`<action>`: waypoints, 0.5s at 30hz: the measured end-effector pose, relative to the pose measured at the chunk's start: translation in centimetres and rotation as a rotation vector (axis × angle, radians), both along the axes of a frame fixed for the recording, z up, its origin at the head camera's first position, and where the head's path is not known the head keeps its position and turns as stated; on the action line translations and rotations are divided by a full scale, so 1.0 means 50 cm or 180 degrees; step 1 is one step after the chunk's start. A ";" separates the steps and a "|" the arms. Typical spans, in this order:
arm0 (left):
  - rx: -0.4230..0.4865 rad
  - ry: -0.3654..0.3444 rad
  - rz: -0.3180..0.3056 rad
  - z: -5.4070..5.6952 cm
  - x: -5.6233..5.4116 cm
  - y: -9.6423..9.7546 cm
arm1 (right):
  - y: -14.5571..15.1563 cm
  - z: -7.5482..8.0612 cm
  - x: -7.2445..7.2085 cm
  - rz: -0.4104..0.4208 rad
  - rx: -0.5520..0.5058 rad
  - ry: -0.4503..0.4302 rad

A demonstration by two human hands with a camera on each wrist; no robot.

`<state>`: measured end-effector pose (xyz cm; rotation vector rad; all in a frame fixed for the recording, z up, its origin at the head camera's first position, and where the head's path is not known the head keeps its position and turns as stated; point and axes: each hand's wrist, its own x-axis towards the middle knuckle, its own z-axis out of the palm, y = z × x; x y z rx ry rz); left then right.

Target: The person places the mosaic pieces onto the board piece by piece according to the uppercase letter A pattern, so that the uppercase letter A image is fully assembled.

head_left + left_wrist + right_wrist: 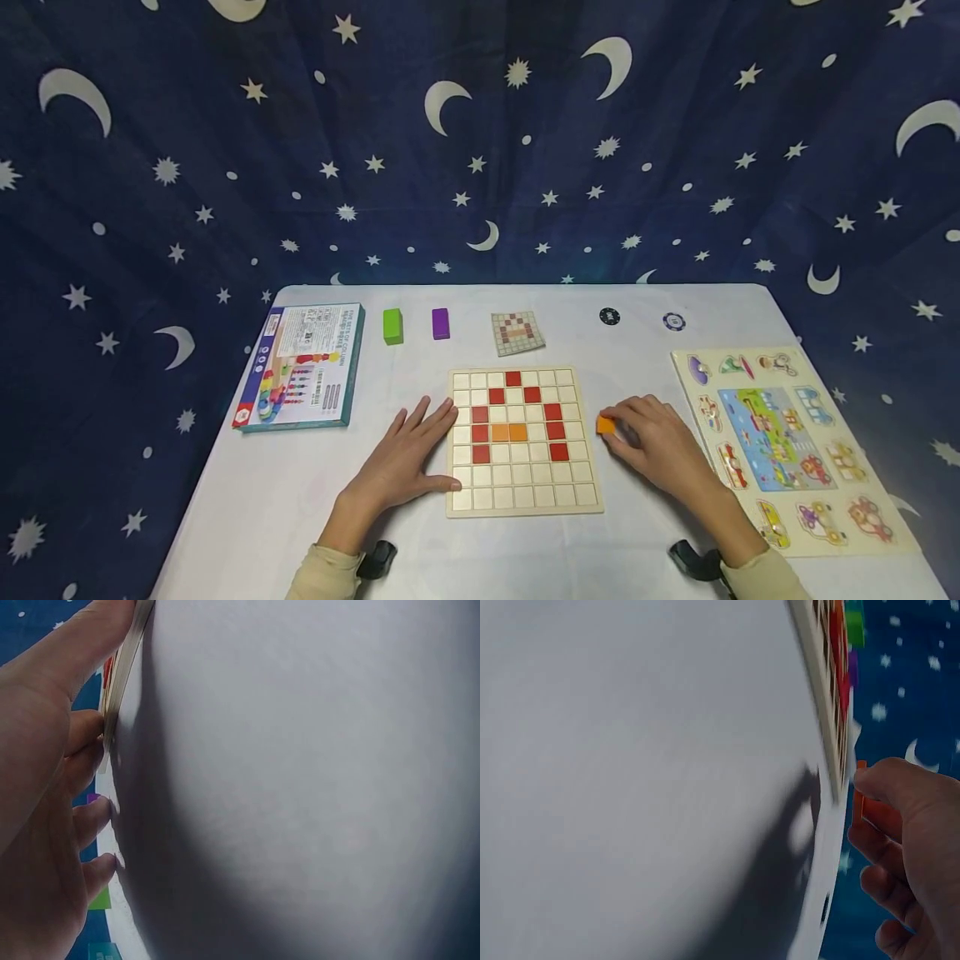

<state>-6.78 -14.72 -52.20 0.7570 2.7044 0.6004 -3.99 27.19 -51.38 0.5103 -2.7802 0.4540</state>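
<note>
A wooden grid board (pixel 523 498) lies mid-table, with several red tiles (pixel 480 432) forming an arch and two orange tiles (pixel 508 432) side by side inside it. Just beyond the board's right edge, my right hand (pixel 660 442) pinches another orange tile (pixel 606 426) between thumb and fingers. The right wrist view shows this tile (pixel 859 801) edge-on, held above the tabletop. My left hand (pixel 405 458) lies with its fingers spread at the board's left edge, thumb and index finger touching the frame. Behind the board is a small pattern card (pixel 517 333) with a similar arch.
A boxed toy set (pixel 302 367) lies at the left. Toward the back are a green block (pixel 392 327), a purple block (pixel 441 324), a black chip (pixel 610 317) and a dark blue-and-white chip (pixel 674 322). A picture puzzle board (pixel 795 533) occupies the right side.
</note>
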 end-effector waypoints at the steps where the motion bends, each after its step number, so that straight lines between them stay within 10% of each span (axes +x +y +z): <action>1: -0.0002 -0.0003 0.0001 0.001 0.000 0.000 | -0.014 0.001 -0.005 0.0021 0.0001 -0.0017; 15: 0.0044 -0.0022 -0.0009 0.003 0.000 0.006 | -0.160 -0.011 -0.036 0.0394 0.0072 -0.0181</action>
